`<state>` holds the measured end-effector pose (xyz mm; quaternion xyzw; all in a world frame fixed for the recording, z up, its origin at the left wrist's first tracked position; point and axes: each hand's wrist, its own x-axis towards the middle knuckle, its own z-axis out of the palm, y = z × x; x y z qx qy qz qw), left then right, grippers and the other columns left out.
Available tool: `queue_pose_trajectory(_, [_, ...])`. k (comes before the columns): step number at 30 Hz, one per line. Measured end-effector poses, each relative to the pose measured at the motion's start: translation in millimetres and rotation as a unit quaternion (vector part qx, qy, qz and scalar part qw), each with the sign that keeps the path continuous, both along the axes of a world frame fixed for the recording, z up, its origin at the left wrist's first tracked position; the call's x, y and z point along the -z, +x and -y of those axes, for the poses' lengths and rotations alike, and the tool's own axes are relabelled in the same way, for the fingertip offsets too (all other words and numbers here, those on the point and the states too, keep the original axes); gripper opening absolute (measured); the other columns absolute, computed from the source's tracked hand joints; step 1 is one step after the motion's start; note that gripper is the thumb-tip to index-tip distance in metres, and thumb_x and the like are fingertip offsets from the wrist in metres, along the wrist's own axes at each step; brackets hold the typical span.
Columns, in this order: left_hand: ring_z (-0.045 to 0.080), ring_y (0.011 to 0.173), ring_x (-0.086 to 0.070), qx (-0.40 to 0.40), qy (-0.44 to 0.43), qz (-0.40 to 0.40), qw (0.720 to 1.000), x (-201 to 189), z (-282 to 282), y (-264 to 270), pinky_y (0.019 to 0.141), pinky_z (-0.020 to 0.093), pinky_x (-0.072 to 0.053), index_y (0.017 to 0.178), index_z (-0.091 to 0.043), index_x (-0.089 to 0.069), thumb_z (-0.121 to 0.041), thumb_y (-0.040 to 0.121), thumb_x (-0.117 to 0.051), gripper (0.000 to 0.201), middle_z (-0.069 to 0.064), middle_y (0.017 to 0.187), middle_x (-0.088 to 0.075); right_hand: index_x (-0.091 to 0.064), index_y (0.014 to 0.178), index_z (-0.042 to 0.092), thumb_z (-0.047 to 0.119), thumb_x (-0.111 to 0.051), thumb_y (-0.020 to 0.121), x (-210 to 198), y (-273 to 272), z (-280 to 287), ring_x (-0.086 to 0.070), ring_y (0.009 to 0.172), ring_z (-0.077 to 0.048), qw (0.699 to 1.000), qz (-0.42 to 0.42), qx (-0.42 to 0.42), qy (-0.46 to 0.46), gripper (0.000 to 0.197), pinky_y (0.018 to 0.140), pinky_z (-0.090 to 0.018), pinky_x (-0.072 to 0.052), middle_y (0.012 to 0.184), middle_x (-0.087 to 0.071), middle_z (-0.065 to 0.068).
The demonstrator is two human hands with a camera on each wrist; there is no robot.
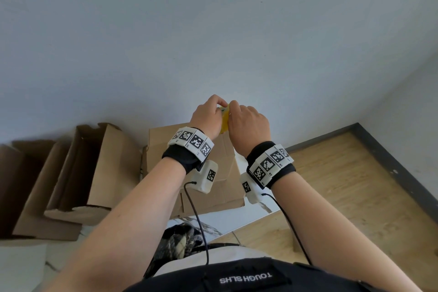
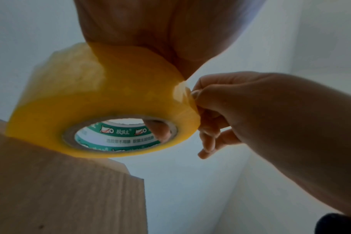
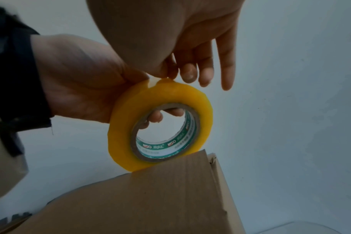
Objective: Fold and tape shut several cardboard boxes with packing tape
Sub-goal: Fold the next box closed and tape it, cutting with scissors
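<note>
Above the box (image 1: pixel 189 173) edge, left hand (image 1: pixel 205 118) gripping tape roll (image 1: pixel 224 121), right hand (image 1: pixel 248 125) pinching its end

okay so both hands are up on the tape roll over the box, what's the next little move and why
Probably peel a strip free. The left hand holds the tape roll above the box, and the right hand pinches the lifted tape end, which is barely off the roll.

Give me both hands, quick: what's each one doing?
Left hand: closed on the tape roll, fingers through its core.
Right hand: thumb and forefinger pinching the tape end at the roll's rim.
</note>
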<state>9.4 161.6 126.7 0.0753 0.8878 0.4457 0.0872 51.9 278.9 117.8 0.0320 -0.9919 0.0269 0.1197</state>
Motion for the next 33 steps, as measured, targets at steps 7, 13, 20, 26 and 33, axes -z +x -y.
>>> queue_pose_trajectory(7, [0.027,0.08,-0.066,-0.011,-0.001,-0.015,1.0,2.0,-0.1,1.2,0.077,0.047,-0.057,0.11,-0.026,-0.058,-0.013,0.099,-0.034,0.029,0.009,0.086,-0.067,-0.034,0.089,0.016,0.008,-0.041,0.097,2.0,-5.1,-1.5,-0.042,0.062,-0.022,0.997,-0.007,-0.019,-0.074,0.012,0.046,-0.027,-0.016,0.074,-0.044,0.0])
queue_pose_trajectory(13, [0.026,0.076,-0.064,-0.018,0.003,-0.029,0.999,3.8,-0.6,1.8,0.069,0.038,-0.054,0.108,-0.023,-0.06,-0.011,0.1,-0.035,0.029,0.007,0.081,-0.066,-0.033,0.086,0.013,0.003,-0.039,0.097,12.3,-10.0,-2.7,-0.039,0.061,-0.024,0.988,-0.008,-0.017,-0.156,0.016,0.049,-0.029,-0.019,0.072,-0.043,-0.004])
queue_pose_trajectory(20, [0.03,0.077,-0.065,-0.015,0.013,-0.02,1.0,-1.0,2.1,-0.9,0.073,0.047,-0.057,0.109,-0.022,-0.059,-0.01,0.099,-0.033,0.031,0.012,0.083,-0.067,-0.033,0.084,0.012,0.013,-0.037,0.103,13.4,-7.8,-5.2,-0.038,0.055,-0.02,0.974,-0.019,-0.016,-0.226,0.019,0.054,-0.033,-0.026,0.071,-0.042,-0.001])
queue_pose_trajectory(26, [0.033,0.078,-0.065,-0.021,0.026,-0.024,0.999,-1.3,5.6,1.3,0.073,0.052,-0.056,0.11,-0.023,-0.059,-0.009,0.098,-0.033,0.032,0.014,0.082,-0.066,-0.033,0.088,0.016,0.027,-0.033,0.105,11.1,-7.6,-1.5,-0.037,0.054,-0.017,0.984,-0.026,-0.016,-0.177,0.02,0.049,-0.031,-0.024,0.074,-0.045,0.001])
queue_pose_trajectory(33, [0.035,0.077,-0.063,-0.028,0.033,-0.036,0.998,2.0,6.4,3.0,0.072,0.053,-0.055,0.108,-0.023,-0.06,-0.007,0.097,-0.033,0.033,0.018,0.082,-0.066,-0.032,0.089,0.017,0.017,-0.039,0.1,11.5,-8.4,-2.5,-0.042,0.059,-0.022,0.994,-0.033,-0.017,-0.1,0.012,0.046,-0.028,-0.018,0.078,-0.045,-0.001])
